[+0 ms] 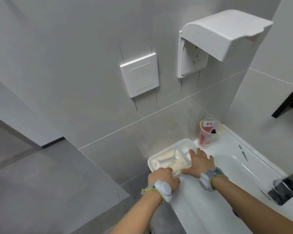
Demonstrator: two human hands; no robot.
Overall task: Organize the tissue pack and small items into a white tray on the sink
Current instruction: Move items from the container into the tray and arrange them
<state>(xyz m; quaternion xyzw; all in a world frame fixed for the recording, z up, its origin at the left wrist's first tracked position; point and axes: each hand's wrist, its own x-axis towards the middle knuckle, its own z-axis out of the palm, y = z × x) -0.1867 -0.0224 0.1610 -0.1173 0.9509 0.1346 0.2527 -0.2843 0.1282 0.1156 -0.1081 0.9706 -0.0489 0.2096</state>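
Note:
A white tray (174,146) sits on the left rim of the white sink (227,174), against the wall. Inside it lies a cream tissue pack (167,162) with a tissue poking up. My left hand (162,179) grips the tray's near edge, fingers curled over it. My right hand (199,162) rests flat across the tray's right side, fingers spread and thumb along the near edge; it hides part of the tray's contents. Small white items under its fingers are hard to make out.
A clear plastic cup (208,134) with red and orange print stands just behind the tray in the corner. A chrome tap (286,188) is at the right. A wall switch (139,75) and a covered socket (210,43) hang above.

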